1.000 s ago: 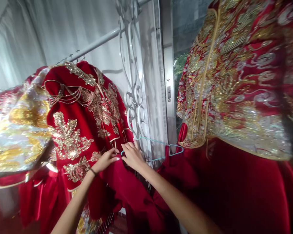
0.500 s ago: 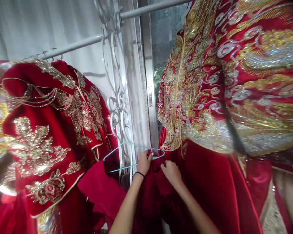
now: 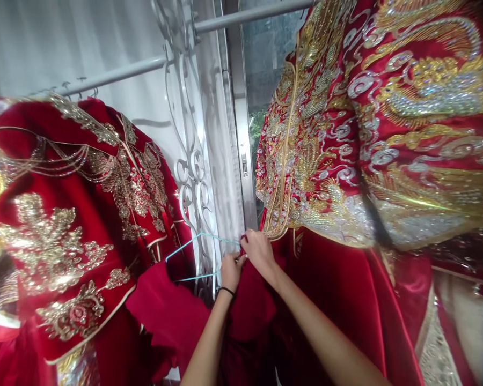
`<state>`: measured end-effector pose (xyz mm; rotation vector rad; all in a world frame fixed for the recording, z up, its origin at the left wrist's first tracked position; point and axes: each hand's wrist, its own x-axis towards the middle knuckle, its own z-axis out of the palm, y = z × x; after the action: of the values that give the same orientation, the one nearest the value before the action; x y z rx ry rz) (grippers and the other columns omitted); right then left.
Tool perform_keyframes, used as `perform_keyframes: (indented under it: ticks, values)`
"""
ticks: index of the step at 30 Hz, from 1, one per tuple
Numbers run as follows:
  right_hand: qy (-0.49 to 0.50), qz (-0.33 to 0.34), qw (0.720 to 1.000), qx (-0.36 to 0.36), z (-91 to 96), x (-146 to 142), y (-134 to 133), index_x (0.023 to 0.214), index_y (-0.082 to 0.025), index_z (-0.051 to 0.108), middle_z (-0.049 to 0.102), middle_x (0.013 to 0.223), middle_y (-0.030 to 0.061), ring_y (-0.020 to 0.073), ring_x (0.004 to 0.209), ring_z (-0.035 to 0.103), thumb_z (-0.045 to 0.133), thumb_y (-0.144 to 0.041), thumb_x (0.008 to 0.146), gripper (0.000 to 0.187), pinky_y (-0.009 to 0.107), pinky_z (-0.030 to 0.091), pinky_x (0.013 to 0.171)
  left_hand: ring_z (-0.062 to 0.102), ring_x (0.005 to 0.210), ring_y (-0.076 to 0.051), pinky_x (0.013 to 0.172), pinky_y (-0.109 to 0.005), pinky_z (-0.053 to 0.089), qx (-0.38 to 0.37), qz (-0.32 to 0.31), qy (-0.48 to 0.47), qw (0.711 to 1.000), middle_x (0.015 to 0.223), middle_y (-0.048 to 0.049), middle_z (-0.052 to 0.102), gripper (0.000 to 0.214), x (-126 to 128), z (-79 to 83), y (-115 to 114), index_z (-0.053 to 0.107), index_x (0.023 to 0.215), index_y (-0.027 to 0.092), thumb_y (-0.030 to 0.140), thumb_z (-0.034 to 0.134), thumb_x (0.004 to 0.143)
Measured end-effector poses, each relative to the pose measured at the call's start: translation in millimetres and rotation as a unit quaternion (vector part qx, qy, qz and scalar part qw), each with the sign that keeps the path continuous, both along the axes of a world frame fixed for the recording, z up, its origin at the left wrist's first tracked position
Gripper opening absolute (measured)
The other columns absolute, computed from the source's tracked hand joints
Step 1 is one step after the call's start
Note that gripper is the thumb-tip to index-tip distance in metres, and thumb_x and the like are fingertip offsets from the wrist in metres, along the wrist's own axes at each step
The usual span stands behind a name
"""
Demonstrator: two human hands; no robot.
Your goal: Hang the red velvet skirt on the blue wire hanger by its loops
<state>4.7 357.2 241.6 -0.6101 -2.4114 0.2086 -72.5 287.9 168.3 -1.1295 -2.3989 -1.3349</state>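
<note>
A thin turquoise clothes hanger reaches into the left side of a plain dark red garment. My left hand, with a black band at its wrist, is closed around the hanger's right part, where its bars disappear behind my fingers. Just above and to the right, my right hand pinches the garment's cloth at the hanger's right end. The two hands almost touch, and their fingertips partly hide each other. Below them, the cloth hangs down between my forearms.
To the left hangs a red jacket with gold sequin flowers. On the right, a red jacket covered in gold and silver embroidery hangs above a red skirt. Between them stands a white scrolled metal post joined to rails.
My right hand has moved left and up to the hanger's right end, bringing cloth over it. The hanger's right end, visible before, is now covered. My left hand has shifted slightly left and down.
</note>
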Motion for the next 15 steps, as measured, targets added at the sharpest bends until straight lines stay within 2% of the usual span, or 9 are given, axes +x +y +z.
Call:
perform_keyframes:
  ticks: [2, 6, 9, 12, 13, 15]
  values:
    - [0.002, 0.018, 1.000, 0.008, -14.7, -2.9, -13.4, 0.090, -0.014, 0.064, 0.068, 0.085, 0.0121, 0.0220, 0.076, 0.063, 0.036, -0.015, 0.085, 0.028, 0.028, 0.043, 0.064, 0.058, 0.068, -0.021, 0.060, -0.030, 0.040, -0.016, 0.015, 0.005, 1.000, 0.068, -0.0107, 0.066, 0.033, 1.6, -1.3, 1.2, 0.063, 0.066, 0.014, 0.026, 0.039, 0.084]
    - [0.050, 0.063, 0.996, 0.023, -47.5, -0.6, -21.6, 0.118, -0.012, 0.052, 0.064, 0.105, 0.0141, 0.0205, 0.092, 0.061, 0.029, -0.018, 0.091, 0.036, 0.028, 0.045, 0.076, 0.060, 0.072, -0.023, 0.065, -0.034, 0.043, -0.073, 0.028, 0.025, 0.997, 0.077, -0.0181, 0.066, 0.035, 11.9, -1.2, -1.6, 0.065, 0.081, 0.010, 0.014, 0.031, 0.084]
    - [0.043, 0.071, 0.996, 0.010, -54.6, 4.5, -18.6, 0.121, -0.010, 0.050, 0.063, 0.108, 0.0153, 0.0214, 0.095, 0.060, 0.027, -0.020, 0.092, 0.038, 0.030, 0.046, 0.078, 0.059, 0.090, -0.026, 0.081, -0.038, 0.042, -0.104, 0.009, 0.061, 0.993, 0.091, -0.0199, 0.066, 0.030, 23.8, 5.9, -18.0, 0.064, 0.093, 0.010, 0.012, 0.036, 0.082]
    - [0.028, 0.086, 0.995, -0.029, -56.2, 11.1, -14.7, 0.123, -0.013, 0.049, 0.064, 0.105, 0.0134, 0.0226, 0.093, 0.061, 0.029, -0.024, 0.092, 0.039, 0.031, 0.047, 0.076, 0.055, 0.100, -0.026, 0.091, -0.042, 0.038, -0.119, -0.004, 0.141, 0.983, 0.103, -0.0159, 0.064, 0.030, 32.0, 17.4, -57.9, 0.062, 0.102, 0.014, 0.021, 0.037, 0.085]
    - [0.032, 0.103, 0.993, -0.042, -58.6, 13.8, -12.8, 0.125, -0.014, 0.048, 0.063, 0.106, 0.0128, 0.0231, 0.094, 0.060, 0.032, -0.027, 0.091, 0.040, 0.032, 0.047, 0.077, 0.055, 0.100, -0.026, 0.091, -0.042, 0.039, -0.114, 0.007, 0.169, 0.979, 0.104, -0.0138, 0.065, 0.032, 31.7, 21.1, -76.8, 0.061, 0.104, 0.016, 0.024, 0.035, 0.087]
    - [0.066, 0.143, 0.985, -0.069, -67.0, 19.0, -5.5, 0.128, -0.015, 0.045, 0.061, 0.109, 0.0123, 0.0233, 0.098, 0.058, 0.036, -0.033, 0.089, 0.044, 0.033, 0.047, 0.080, 0.055, 0.100, -0.024, 0.091, -0.041, 0.041, -0.080, 0.071, 0.207, 0.972, 0.105, -0.0108, 0.065, 0.034, 23.9, 27.1, -120.9, 0.060, 0.106, 0.018, 0.029, 0.032, 0.088]
